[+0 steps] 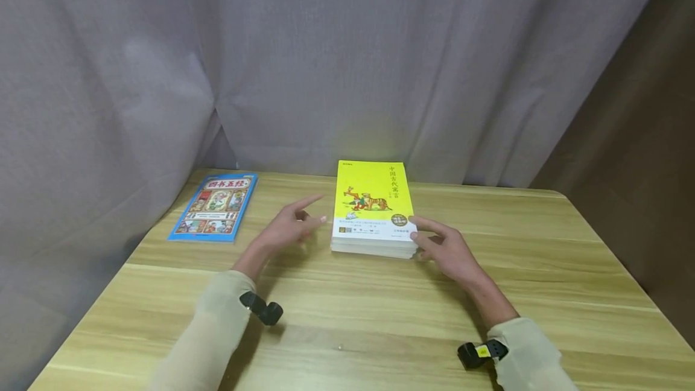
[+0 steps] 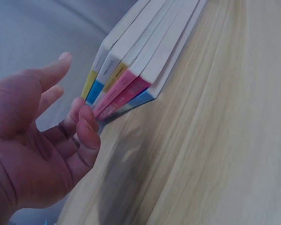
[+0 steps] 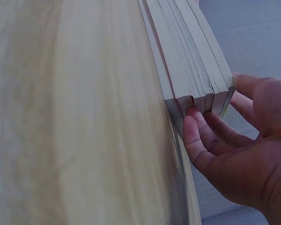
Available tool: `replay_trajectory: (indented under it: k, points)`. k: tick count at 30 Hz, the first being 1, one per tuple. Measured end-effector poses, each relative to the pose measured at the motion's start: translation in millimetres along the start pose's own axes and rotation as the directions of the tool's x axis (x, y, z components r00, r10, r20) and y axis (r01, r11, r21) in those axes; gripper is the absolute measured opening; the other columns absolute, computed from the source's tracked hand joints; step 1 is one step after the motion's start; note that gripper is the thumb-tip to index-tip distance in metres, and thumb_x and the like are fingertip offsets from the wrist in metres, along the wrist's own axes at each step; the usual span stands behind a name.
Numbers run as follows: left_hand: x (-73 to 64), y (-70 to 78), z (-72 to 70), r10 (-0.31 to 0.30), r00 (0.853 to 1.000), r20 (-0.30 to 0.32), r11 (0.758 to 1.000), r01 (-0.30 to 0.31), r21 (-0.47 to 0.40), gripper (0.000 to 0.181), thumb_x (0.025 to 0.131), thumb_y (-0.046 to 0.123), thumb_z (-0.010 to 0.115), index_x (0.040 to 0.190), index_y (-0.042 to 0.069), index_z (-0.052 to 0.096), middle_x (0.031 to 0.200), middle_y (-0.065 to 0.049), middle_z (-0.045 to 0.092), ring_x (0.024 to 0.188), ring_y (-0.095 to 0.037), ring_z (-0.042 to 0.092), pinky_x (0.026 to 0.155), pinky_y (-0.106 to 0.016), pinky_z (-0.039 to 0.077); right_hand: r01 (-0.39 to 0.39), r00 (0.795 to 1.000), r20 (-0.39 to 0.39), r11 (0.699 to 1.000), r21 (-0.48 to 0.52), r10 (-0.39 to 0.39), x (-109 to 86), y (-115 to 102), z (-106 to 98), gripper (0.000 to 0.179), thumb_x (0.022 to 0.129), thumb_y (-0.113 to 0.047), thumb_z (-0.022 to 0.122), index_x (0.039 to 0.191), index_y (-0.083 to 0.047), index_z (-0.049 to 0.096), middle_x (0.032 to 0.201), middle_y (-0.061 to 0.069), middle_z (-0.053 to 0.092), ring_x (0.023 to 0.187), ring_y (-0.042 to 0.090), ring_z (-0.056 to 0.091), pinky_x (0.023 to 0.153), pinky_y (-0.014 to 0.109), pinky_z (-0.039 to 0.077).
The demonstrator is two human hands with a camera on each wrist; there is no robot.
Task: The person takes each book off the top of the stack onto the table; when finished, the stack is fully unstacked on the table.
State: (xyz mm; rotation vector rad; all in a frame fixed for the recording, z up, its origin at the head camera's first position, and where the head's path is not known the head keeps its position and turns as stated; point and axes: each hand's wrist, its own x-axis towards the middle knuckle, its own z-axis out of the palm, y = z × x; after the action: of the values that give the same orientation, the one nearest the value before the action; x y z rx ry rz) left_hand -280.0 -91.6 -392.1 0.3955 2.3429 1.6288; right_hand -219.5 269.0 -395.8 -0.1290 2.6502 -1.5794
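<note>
A stack of several paperback books lies in the middle of the table, topped by a yellow book [image 1: 369, 189] with a tiger drawing. My left hand [image 1: 288, 225] hovers just left of the stack, fingers spread and holding nothing. Coloured spines [image 2: 124, 93] face that hand in the left wrist view; whether its fingertips touch them I cannot tell. On the other side, my right hand [image 1: 447, 249] touches the stack's near right corner. Its fingers rest against the page edges [image 3: 187, 61], with the thumb at the top book's corner.
A blue comic-style book [image 1: 216, 207] lies alone at the table's back left. Behind the wooden table [image 1: 347, 330] hangs a grey curtain [image 1: 326, 59], close to the stack's far end. Each sleeve carries a small black wrist camera [image 1: 262, 308].
</note>
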Motion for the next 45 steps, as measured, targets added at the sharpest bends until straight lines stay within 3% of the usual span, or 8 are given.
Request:
replay_trajectory:
  k: [12,20,27,38,45]
  points:
    - [22.4,12.6,26.6,0.019,0.997,0.075,0.999,-0.022,0.032,0.068,0.102,0.04,0.07,0.164,0.033,0.041,0.076,-0.004,0.053,0.058,-0.012,0.045,0.054,-0.025,0.042,-0.008,1.0,0.001,1.0,0.01,0.008,-2.5,2.0,-1.5,0.056,0.107,-0.035,0.065,0.156,-0.01,0.053,0.156,0.023,0.053,0.099,0.025,0.074,0.081,0.032,0.061]
    - [37.5,18.2,36.3,-0.024,0.998,0.061,0.995,0.018,0.097,0.069,0.1,0.043,0.072,0.162,0.038,0.042,0.068,0.003,0.046,0.054,-0.011,0.039,0.054,-0.026,0.04,0.031,0.999,0.008,0.998,0.063,-0.032,-4.0,3.3,-2.3,0.055,0.106,-0.03,0.066,0.155,-0.007,0.053,0.153,0.026,0.054,0.097,0.024,0.075,0.08,0.034,0.064]
    - [42.9,15.1,36.3,-0.068,0.997,0.03,0.988,0.063,0.138,0.069,0.098,0.045,0.073,0.161,0.041,0.044,0.071,0.003,0.044,0.054,-0.012,0.039,0.052,-0.025,0.038,0.061,0.998,0.004,0.995,0.08,-0.062,-2.4,3.4,0.6,0.053,0.106,-0.027,0.066,0.153,-0.006,0.055,0.152,0.026,0.054,0.105,0.031,0.074,0.08,0.035,0.064]
    - [46.3,12.4,31.9,-0.041,0.997,0.058,0.989,0.032,0.144,0.072,0.098,0.045,0.075,0.162,0.041,0.042,0.065,0.005,0.041,0.052,-0.011,0.039,0.052,-0.024,0.04,0.049,0.999,0.011,0.998,0.045,-0.05,-2.1,2.6,-2.2,0.054,0.106,-0.032,0.066,0.154,-0.01,0.055,0.154,0.024,0.054,0.108,0.03,0.073,0.08,0.034,0.064]
    - [42.4,10.6,27.6,-0.036,0.998,0.059,0.992,0.028,0.127,0.073,0.097,0.043,0.076,0.162,0.038,0.042,0.067,0.003,0.051,0.052,-0.011,0.041,0.053,-0.024,0.041,0.045,0.999,0.026,0.998,0.036,-0.046,-3.8,-1.3,-3.4,0.057,0.106,-0.031,0.067,0.157,-0.012,0.052,0.158,0.026,0.049,0.104,0.029,0.074,0.079,0.035,0.063]
